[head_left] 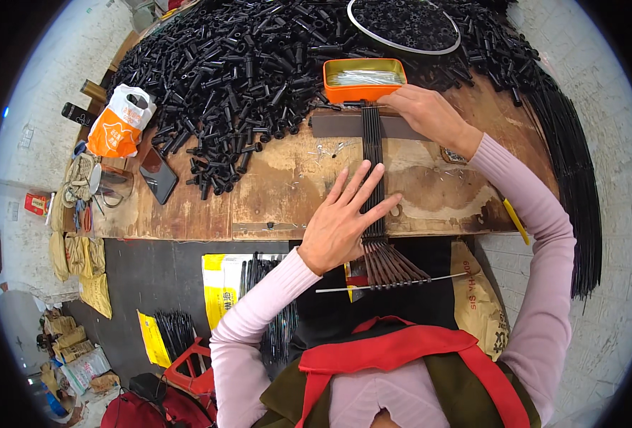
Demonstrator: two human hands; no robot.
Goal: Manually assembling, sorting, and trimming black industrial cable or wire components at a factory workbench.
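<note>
Rods [373, 135] across the near tabletop [259, 214] edge appear aligned, far ends seemingly unfinished; left grip [338, 227] spread open atop, right grip [430, 115] curled, hold indeterminable.

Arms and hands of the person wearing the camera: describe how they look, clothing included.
Long, close-fitting pale pink sleeves cover both arms down to the wrists, ending in finely ribbed cuffs. The left hand and right hand are bare, with no gloves visible.
</note>
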